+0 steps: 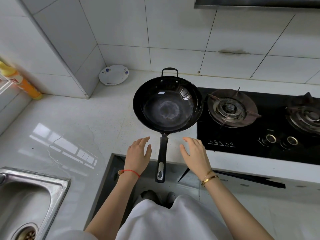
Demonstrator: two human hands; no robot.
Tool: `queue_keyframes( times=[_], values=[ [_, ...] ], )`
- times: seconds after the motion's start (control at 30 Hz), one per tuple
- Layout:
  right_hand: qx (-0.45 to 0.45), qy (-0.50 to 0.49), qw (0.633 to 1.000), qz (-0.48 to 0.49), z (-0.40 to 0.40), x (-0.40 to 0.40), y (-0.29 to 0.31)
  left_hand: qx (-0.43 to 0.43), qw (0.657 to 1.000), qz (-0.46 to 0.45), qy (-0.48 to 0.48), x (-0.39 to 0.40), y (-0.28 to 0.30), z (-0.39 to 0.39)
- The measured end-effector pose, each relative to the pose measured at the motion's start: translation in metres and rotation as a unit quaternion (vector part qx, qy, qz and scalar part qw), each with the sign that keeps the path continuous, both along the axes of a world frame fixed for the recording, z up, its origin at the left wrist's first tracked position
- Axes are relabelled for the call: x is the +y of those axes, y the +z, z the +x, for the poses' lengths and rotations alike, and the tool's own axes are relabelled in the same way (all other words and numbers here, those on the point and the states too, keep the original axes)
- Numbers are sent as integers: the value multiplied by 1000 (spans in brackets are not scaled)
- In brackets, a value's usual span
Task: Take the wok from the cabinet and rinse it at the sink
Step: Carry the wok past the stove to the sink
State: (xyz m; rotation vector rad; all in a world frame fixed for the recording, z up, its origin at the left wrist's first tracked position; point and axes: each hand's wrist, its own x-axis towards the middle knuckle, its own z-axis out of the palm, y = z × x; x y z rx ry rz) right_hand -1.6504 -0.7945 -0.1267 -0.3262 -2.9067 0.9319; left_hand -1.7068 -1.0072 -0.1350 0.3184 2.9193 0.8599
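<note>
The black wok (167, 104) sits on the white surface (72, 122), just beside the stove (259, 122). Its long handle (161, 158) sticks out over the edge. The left hand (137, 155) and right hand (195, 154) hover flat on each side of the handle, fingers (144, 140) spread open, holding nothing. The sink (31, 201) is well off to the left.

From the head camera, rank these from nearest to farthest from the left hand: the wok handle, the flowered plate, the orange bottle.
From the left hand:
1. Wok handle, just right of the hand, not touched.
2. Flowered plate, in the tiled back corner.
3. Orange bottle, far left by the wall.
</note>
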Motion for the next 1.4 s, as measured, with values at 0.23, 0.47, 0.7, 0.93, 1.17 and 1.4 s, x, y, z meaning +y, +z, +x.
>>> queue_keyframes(
  times=[0.23,0.47,0.7,0.93,1.17,1.4],
  values=[
    [-10,-8,1000,-12,-1,-12,-5,-11,1000,5,-21,3,-2,-7],
    [-60,-37,995,-64,-11,-42,-7,-125,988,84,-19,5,-8,-26],
    [-104,-71,991,-50,-25,-72,-10,-274,951,141,-22,27,-11,-47],
    [-167,-132,973,-92,-38,-88,-17,-411,881,233,34,42,-18,-54],
    [-224,-162,940,-201,-55,-92,-29,-473,817,322,71,46,-27,-47],
    [-200,-217,913,-281,-59,-101,-38,-499,799,327,73,43,-27,-46]
  ],
)
